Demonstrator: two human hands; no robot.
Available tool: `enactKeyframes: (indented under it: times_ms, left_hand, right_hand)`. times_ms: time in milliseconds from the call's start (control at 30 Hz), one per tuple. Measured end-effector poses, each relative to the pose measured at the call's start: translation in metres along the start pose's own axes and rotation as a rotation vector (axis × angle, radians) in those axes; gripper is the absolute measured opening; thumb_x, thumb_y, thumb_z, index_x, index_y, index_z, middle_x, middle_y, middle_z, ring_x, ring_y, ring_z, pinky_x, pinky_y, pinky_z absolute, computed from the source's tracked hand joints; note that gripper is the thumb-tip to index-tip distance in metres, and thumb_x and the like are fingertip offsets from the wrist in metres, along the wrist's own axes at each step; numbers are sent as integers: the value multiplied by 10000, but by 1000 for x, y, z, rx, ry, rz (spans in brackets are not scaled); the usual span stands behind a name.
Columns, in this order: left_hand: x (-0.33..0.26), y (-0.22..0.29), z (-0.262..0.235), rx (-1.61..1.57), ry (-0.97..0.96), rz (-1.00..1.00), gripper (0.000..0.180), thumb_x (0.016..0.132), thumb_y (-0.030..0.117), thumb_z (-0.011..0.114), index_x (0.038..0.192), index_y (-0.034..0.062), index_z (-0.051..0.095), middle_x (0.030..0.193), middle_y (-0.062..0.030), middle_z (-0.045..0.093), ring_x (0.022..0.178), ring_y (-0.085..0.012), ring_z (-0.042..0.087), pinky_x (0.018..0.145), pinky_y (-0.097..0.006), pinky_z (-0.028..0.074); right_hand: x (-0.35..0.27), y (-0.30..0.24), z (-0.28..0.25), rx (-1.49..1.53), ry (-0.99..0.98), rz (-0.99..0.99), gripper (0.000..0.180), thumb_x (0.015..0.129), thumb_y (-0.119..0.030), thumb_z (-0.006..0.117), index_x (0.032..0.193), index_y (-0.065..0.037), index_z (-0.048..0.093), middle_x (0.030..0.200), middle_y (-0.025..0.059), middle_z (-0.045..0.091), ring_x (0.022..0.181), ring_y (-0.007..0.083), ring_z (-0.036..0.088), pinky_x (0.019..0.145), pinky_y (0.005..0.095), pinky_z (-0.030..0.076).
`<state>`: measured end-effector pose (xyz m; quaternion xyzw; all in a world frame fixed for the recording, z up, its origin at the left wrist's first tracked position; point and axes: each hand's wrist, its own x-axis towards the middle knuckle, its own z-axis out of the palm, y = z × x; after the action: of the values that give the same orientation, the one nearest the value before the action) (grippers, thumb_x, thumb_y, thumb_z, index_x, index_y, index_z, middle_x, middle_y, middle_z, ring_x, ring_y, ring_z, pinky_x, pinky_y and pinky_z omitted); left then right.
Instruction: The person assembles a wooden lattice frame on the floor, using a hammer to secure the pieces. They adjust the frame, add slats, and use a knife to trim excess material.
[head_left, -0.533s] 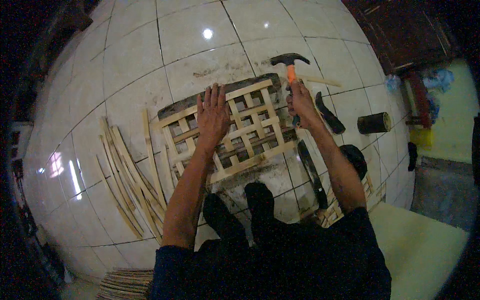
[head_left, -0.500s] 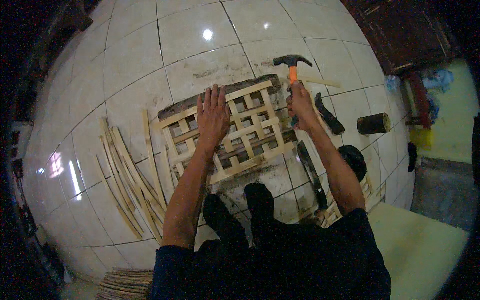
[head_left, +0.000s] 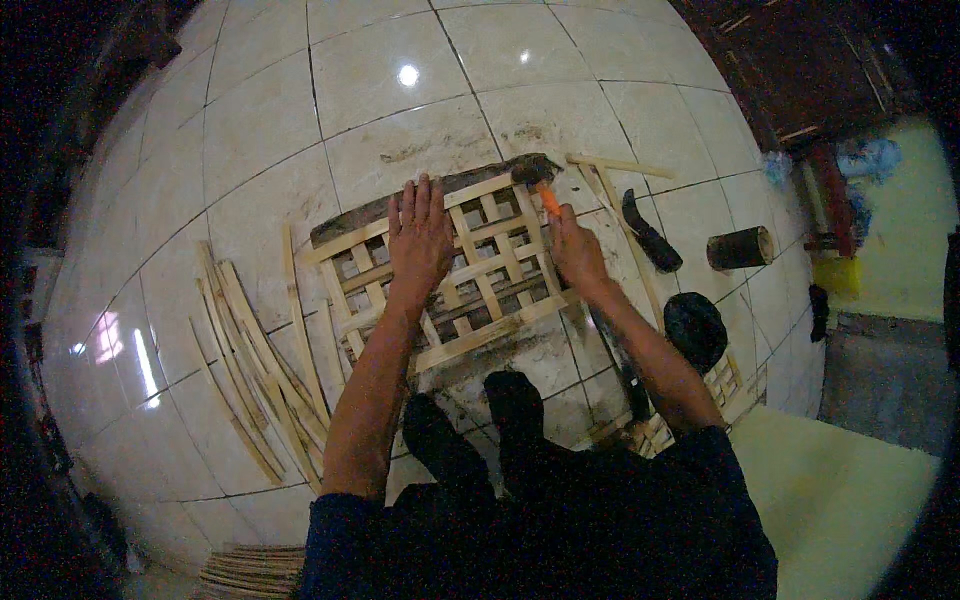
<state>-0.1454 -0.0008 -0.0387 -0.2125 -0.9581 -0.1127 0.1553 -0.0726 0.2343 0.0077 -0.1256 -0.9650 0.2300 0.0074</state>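
My right hand (head_left: 578,252) is closed in a full grip on the orange handle of a hammer (head_left: 540,185); the dark head lies at the far right corner of the lattice (head_left: 450,270), touching or just above its top slat, I cannot tell which. My left hand (head_left: 420,240) holds nothing: it is open, palm down, fingers spread and pointing far, pressed flat on the middle of the lattice.

The lattice, of pale wooden slats crossed in a grid, lies flat on the tiled floor (head_left: 250,130), tilted so that its right end sits farther away. A dark board (head_left: 400,205) shows under its far edge. My two feet (head_left: 480,420) stand just near of it.

Left of the lattice, a loose fan of slats (head_left: 250,350) lies on the tiles. To the right: a long slat (head_left: 620,165) at the far side, a dark curved blade (head_left: 650,235), a short dark cylinder (head_left: 740,248) on its side, and a round black object (head_left: 695,328). Another bundle of slats (head_left: 245,575) lies at the near left edge.
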Motion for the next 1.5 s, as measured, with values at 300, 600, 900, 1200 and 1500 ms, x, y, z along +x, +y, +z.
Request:
enactKeyframes:
  times_ms: [300,600,900,1200,1500]
  left_hand:
    - [3,3,-3,-18,0,-7,520,903,258,491,1389,106,387,1449,-92,366,1339,-259,333,1125,-437,175]
    - [5,0,-1,16,-27,5,534,908,243,482,1405,99,351,1451,-94,359,1341,-278,326,1119,-446,200]
    - [-22,-2,-28,-92,-10,-95,608,919,266,482,1417,-11,270,1483,-159,275,1384,-294,241,1140,-429,161]
    - [-33,-1,-25,-149,-65,-80,618,923,310,479,1413,-16,290,1500,-161,239,1405,-298,187,1140,-449,137]
    - [-38,-5,-23,-138,-78,-89,635,920,313,479,1421,-16,269,1504,-163,225,1405,-294,183,1140,-453,138]
  right_hand:
    - [-11,-27,-22,173,116,-94,227,997,-241,365,1123,-63,427,625,200,531,523,366,514,492,446,391]
    - [-4,-30,-20,137,258,-236,261,991,-300,379,1077,-56,414,611,209,535,555,409,548,492,478,415]
    - [-24,-51,19,648,-94,85,357,992,-409,388,965,-64,480,636,20,477,481,135,426,412,298,354]
    - [1,-25,78,941,-201,377,384,982,-468,370,1046,-98,454,610,-16,449,461,79,388,387,227,308]
    - [12,-41,47,804,-48,222,435,964,-515,382,973,-87,463,659,-4,474,506,103,423,436,278,371]
